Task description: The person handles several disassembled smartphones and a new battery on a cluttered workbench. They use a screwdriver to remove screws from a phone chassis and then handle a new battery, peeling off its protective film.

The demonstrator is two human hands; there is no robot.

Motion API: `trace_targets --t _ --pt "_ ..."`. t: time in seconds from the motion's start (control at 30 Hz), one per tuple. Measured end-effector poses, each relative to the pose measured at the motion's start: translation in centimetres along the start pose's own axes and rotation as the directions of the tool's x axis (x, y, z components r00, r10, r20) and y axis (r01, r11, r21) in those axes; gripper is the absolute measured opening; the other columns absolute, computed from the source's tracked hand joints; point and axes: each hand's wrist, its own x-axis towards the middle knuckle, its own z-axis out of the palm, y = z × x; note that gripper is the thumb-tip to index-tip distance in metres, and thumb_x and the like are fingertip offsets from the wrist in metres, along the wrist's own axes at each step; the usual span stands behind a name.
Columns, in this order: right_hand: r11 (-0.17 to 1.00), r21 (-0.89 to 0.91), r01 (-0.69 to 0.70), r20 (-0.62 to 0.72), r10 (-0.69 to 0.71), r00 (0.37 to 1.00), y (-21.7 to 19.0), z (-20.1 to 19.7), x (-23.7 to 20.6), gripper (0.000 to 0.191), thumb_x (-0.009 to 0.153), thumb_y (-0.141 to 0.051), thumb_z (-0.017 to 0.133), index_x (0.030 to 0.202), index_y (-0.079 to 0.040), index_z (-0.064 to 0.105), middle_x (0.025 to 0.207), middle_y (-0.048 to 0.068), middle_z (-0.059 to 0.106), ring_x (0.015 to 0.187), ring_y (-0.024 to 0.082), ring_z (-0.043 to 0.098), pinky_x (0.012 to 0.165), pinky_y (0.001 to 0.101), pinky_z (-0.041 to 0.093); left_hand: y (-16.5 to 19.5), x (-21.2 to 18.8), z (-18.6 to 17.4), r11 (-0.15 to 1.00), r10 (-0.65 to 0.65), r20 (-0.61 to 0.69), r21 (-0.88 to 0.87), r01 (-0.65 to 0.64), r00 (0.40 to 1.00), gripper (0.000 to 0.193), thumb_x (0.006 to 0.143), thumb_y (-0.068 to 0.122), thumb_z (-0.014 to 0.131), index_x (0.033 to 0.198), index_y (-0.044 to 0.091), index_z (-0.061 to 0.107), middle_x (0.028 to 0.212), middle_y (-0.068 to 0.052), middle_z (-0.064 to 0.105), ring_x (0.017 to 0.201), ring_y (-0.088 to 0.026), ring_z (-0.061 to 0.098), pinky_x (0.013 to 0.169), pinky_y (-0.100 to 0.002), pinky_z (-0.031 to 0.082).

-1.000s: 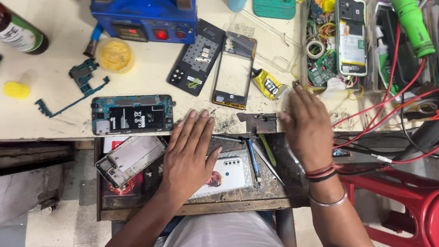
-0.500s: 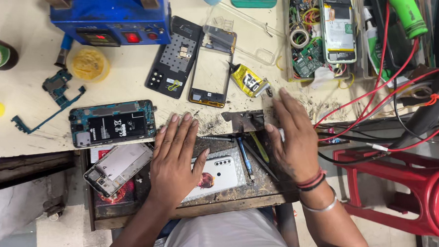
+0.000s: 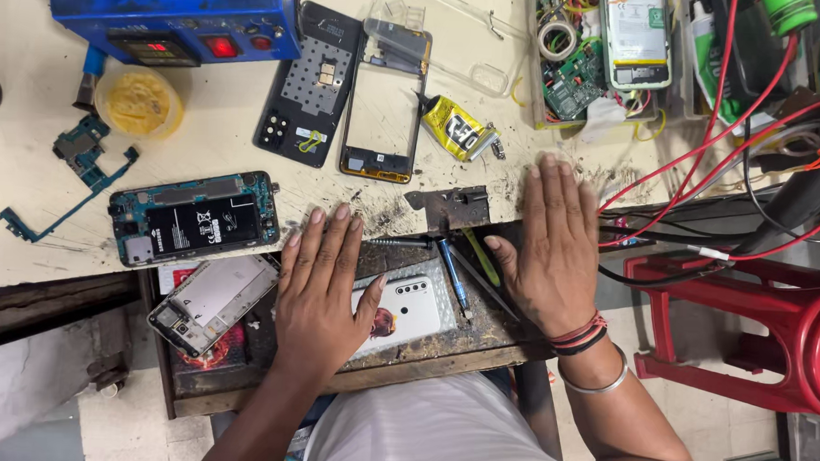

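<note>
1. While both palms lie flat with fingers spread, neither grip closes on anything: the left hand (image 3: pixel 320 291) rests on a white phone back cover (image 3: pixel 407 309) lying in an open drawer (image 3: pixel 348 380) under the worktop (image 3: pixel 28 122).
2. At three o'clock from it, the right hand (image 3: pixel 557 251) presses palm-down over the drawer's edge, fingertips reaching onto the worktop.
3. Between the hands lie a blue-handled screwdriver (image 3: pixel 451 277) and a yellow-green tool (image 3: pixel 482 259), just beside the right thumb.
4. At nine o'clock of the left hand sits an opened phone with a black battery (image 3: pixel 194 218); at seven o'clock from that, a silver phone frame (image 3: pixel 211 302) lies in the drawer.
5. At twelve o'clock of the hands lie a black back panel (image 3: pixel 308 83), an empty phone frame (image 3: pixel 383 100) and a yellow glue tube (image 3: pixel 456 128).
6. A blue box-shaped device (image 3: pixel 175 8) stands at eleven o'clock; a red stool (image 3: pixel 747 319) stands at three o'clock.
</note>
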Motion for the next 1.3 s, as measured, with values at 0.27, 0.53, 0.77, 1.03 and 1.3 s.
trace_targets --t 0.27,0.53,0.77,1.03,1.3 --pt "0.993 0.084 0.084 0.033 -0.087 0.996 -1.2 0.0 -1.3 0.082 0.095 -0.048 0.063 0.154 0.005 0.039 0.161 0.024 0.038 0.152 0.041 0.034 0.125 0.0526 0.025 0.1 -1.6 0.5 1.000 -0.018 0.060 0.024 0.016 0.998 0.064 0.098 0.041 0.065 0.147 0.003 0.055 0.158 -0.012 0.049 0.151 -0.031 0.038 0.123 -0.048 0.027" --pt "0.987 0.117 0.108 0.025 -0.112 0.993 -0.3 -0.5 -2.3 0.072 0.096 -0.042 0.066 0.150 0.003 0.047 0.158 0.022 0.045 0.149 0.038 0.040 0.125 0.0518 0.029 -0.2 -3.0 0.3 1.000 -0.011 0.087 0.025 0.009 0.996 0.061 0.099 0.040 0.064 0.148 0.005 0.055 0.159 -0.010 0.048 0.152 -0.030 0.037 0.124 -0.048 0.026" --pt "0.987 0.150 0.057 -0.011 -0.056 0.998 -0.8 -0.1 -3.6 0.065 0.094 -0.030 0.072 0.148 0.001 0.053 0.155 0.019 0.051 0.148 0.038 0.044 0.125 0.0517 0.031 -0.7 -4.4 -0.3 0.998 -0.003 0.114 -0.059 0.010 0.994 0.059 0.100 0.037 0.063 0.148 0.004 0.055 0.159 -0.010 0.047 0.151 -0.029 0.037 0.124 -0.046 0.026" --pt "0.958 0.271 0.093 0.031 -0.106 0.994 -1.7 1.3 -5.3 0.048 0.096 -0.023 0.073 0.138 -0.004 0.061 0.148 0.014 0.059 0.145 0.033 0.052 0.126 0.0482 0.039 -2.0 -6.7 -0.4 0.987 0.001 0.139 -0.160 0.021 0.990 0.048 0.100 0.029 0.065 0.142 0.007 0.060 0.154 -0.009 0.054 0.148 -0.027 0.043 0.122 -0.046 0.034" --pt "0.946 0.297 0.131 0.175 -0.188 0.966 -3.6 2.8 -6.0 0.059 0.090 -0.030 0.072 0.138 0.001 0.059 0.149 0.022 0.055 0.138 0.040 0.051 0.117 0.0504 0.038 -2.7 -8.1 -0.7 0.978 -0.016 0.237 -0.197 0.064 0.971 0.056 0.094 0.031 0.068 0.143 0.007 0.056 0.154 -0.010 0.051 0.148 -0.028 0.040 0.122 -0.047 0.030"
